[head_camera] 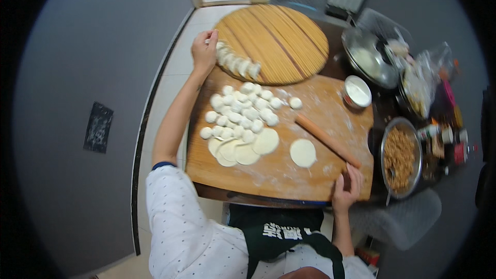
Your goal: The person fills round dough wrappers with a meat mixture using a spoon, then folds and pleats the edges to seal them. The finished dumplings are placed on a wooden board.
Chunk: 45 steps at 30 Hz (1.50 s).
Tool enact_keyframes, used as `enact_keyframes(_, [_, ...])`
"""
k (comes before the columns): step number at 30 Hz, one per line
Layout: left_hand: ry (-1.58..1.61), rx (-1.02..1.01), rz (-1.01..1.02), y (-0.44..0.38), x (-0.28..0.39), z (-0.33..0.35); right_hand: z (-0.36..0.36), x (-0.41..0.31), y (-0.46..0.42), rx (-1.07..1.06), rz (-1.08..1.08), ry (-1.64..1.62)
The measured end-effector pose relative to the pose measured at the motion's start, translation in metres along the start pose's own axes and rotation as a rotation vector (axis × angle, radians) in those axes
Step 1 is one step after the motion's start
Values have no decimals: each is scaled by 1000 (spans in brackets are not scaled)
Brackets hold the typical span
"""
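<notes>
My left hand (204,50) is at the left rim of a round slatted tray (279,42), its fingers pinched around a small whitish piece, apparently a dumpling, mostly hidden by them. Beside it, a curved row of shaped dumplings (237,62) lies along the tray's near-left edge. My right hand (350,190) rests at the lower right of a floured wooden board (271,182), thumb and fingers apart. Its fingertips reach the near end of a wooden rolling pin (327,139). One flat dough wrapper (303,153) lies left of the pin. Overlapping wrappers (244,151) sit below many dough balls (240,108).
A white bowl of flour (357,92) stands on the board's far right corner. Right of the board are a metal bowl of filling (399,157), a larger metal basin (368,58), plastic bags (422,77) and several jars and bottles (445,135). A grey wall (85,66) rises at left.
</notes>
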<state>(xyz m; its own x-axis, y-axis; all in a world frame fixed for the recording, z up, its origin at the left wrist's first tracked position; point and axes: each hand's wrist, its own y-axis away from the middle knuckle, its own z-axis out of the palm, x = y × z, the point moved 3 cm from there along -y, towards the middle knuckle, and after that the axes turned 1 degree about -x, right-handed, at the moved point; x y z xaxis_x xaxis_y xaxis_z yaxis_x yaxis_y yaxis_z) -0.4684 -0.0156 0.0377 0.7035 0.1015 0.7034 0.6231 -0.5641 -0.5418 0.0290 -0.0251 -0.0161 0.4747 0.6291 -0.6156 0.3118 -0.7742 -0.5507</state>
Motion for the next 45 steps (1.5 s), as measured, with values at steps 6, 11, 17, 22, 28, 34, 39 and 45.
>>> enact_keyframes(6, [156,-860,122,127,127,36,-4,-4,-1,-10,-13,-51])
enact_keyframes(11, [-46,-1005,159,180,151,78,-17,-16,1,0,-9,-121])
enact_keyframes(17, [-65,-1085,70,187,140,103,-66,-19,19,41,31,-252])
enact_keyframes(22, [-89,-1210,-31,180,132,108,-138,9,25,435,-28,-189])
enact_keyframes(28, [-76,-1302,-188,180,142,97,-160,43,-9,-54,89,197])
enact_keyframes(34, [152,-1176,-339,185,159,87,-140,73,-12,-119,50,207])
enact_keyframes(39, [781,-1205,-941,204,167,77,-165,75,-34,94,59,204])
enact_keyframes(45, [1524,-1042,-1001,254,192,79,-171,86,-53,79,40,85])
